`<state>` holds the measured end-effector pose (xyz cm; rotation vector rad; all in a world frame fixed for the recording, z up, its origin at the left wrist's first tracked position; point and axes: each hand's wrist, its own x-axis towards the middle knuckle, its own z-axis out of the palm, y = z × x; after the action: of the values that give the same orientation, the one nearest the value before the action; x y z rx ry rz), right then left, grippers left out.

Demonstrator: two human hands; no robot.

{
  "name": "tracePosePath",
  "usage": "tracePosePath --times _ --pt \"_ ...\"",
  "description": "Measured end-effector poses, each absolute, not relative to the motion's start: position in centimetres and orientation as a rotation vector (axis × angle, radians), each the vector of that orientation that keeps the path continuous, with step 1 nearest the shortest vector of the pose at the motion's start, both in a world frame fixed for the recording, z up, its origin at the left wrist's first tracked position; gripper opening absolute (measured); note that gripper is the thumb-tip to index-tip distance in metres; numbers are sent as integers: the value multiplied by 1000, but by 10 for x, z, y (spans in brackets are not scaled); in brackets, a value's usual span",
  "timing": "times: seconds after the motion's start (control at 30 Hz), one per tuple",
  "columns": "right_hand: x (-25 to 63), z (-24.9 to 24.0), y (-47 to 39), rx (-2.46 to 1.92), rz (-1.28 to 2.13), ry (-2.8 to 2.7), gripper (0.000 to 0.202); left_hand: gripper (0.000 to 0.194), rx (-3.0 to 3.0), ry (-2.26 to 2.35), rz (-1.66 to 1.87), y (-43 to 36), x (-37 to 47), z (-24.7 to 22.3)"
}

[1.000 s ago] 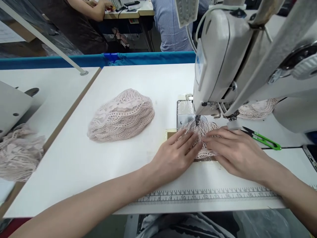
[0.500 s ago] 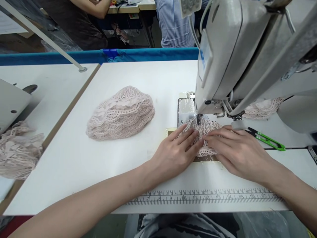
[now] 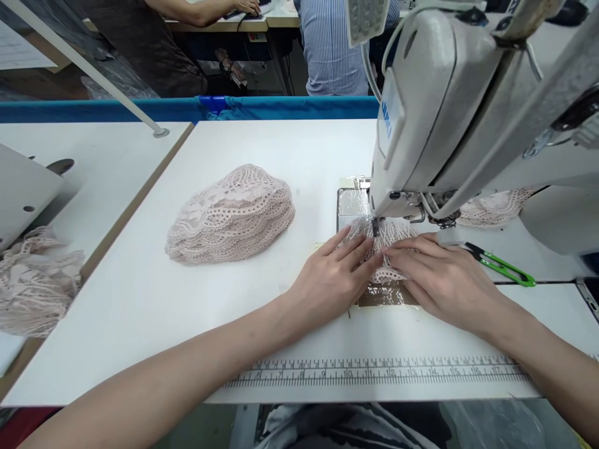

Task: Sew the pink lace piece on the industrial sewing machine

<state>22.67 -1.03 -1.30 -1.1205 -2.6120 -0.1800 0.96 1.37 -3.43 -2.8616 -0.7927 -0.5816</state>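
Observation:
A small piece of pale pink lace (image 3: 386,274) lies under the presser foot (image 3: 375,226) of a sewing machine (image 3: 414,106), its threads fanned out. My left hand (image 3: 330,274) rests on the lace's left side with stretched, slightly spread fingers. On the opposite side, my right hand (image 3: 449,280) lies with its fingers extended over the lace, their tips close to the left fingertips. Both hands press on the cloth rather than grip it. The needle's point is too small to make out. Green-handled thread snips (image 3: 508,268) lie just right of my right hand.
A pile of similar lace (image 3: 231,215) sits on the white table (image 3: 262,324) to the left. More lace (image 3: 40,284) lies at the far left, and some (image 3: 493,207) behind the machine head. A ruler strip (image 3: 374,372) runs along the front edge. Two people work beyond the blue cloth (image 3: 299,108).
The lace has slid a little away from me under the presser foot, my hands moving along with it. More of the brown strip in front shows. The view has shifted slightly.

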Motion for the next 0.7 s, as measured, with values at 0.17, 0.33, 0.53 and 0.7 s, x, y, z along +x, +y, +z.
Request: tracePosePath --times 0.17,0.33,0.53,0.7 --pt "225 -14 -5 -1151 -207 -2594 30 33 -2871 -838 -591 20 11 -34" --pt "225 -16 -1 -1145 -249 -2571 34 35 -2885 -897 -567 23 12 -34" --pt "225 -19 1 -1199 -298 -2532 30 36 -2888 -938 -584 24 12 -37" --pt "223 -22 -5 -1090 -377 -2506 21 28 -2809 -979 -689 18 13 -31"
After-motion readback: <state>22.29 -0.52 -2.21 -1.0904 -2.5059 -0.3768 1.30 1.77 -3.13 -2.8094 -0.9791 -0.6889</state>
